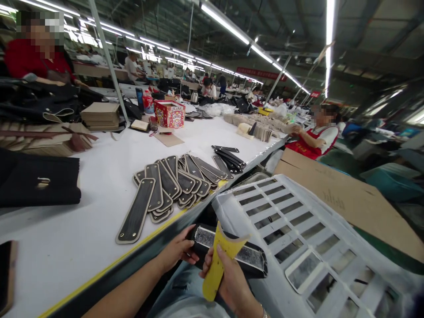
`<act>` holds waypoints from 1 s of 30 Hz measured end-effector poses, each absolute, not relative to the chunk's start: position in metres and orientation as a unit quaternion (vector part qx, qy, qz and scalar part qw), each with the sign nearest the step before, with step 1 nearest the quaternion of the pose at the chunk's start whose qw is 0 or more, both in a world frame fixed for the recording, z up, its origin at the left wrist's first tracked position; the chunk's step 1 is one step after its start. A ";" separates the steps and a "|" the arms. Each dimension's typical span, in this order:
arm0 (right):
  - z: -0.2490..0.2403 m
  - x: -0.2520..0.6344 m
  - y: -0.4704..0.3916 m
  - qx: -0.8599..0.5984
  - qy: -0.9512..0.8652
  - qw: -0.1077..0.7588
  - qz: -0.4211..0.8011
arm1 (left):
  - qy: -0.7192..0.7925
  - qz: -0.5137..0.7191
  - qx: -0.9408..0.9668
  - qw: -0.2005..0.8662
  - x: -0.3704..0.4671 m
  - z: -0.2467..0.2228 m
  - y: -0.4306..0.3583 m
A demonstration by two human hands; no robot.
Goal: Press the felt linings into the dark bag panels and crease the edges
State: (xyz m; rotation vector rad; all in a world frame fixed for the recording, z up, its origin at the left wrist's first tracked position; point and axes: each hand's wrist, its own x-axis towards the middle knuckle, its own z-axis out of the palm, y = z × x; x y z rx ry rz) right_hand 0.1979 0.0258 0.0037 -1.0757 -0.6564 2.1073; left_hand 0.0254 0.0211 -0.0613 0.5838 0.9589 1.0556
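My left hand (180, 248) grips the near-left end of a long black strap piece (253, 257) with a grey, rough-looking middle. The piece is held above my lap, beside the table edge. In my right hand (232, 276) is a yellow scraper (217, 265) with a wide curved end pointing up; my thumb lies along it. It crosses in front of the black piece and hides part of its middle; whether the two touch, I cannot tell. On the table ahead lies a fanned heap of dark strap pieces (167, 179) with light edges and metal studs.
A white slatted plastic crate (228, 207) stands at my right, with a cardboard sheet (347, 198) behind it. Farther along the white table (82, 247) are thin black strips (228, 159) and a red patterned box (169, 114). A black bag part (39, 179) lies left. Co-workers sit on both sides.
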 end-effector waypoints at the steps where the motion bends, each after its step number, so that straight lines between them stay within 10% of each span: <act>1: 0.009 0.199 0.034 -0.414 -0.269 0.367 0.788 | 0.431 0.475 0.256 0.723 0.025 -0.061 0.023; 7: 0.029 0.201 0.099 -0.472 -0.427 0.336 0.695 | 0.545 0.481 0.323 0.606 0.022 -0.057 0.043; 13: 0.028 0.162 0.142 -0.369 -0.373 0.500 0.689 | 0.539 0.505 0.337 0.584 0.022 -0.047 0.060; 30: -0.004 0.116 0.173 -0.315 -0.358 0.340 0.810 | 0.525 0.465 0.387 0.598 0.015 -0.051 0.073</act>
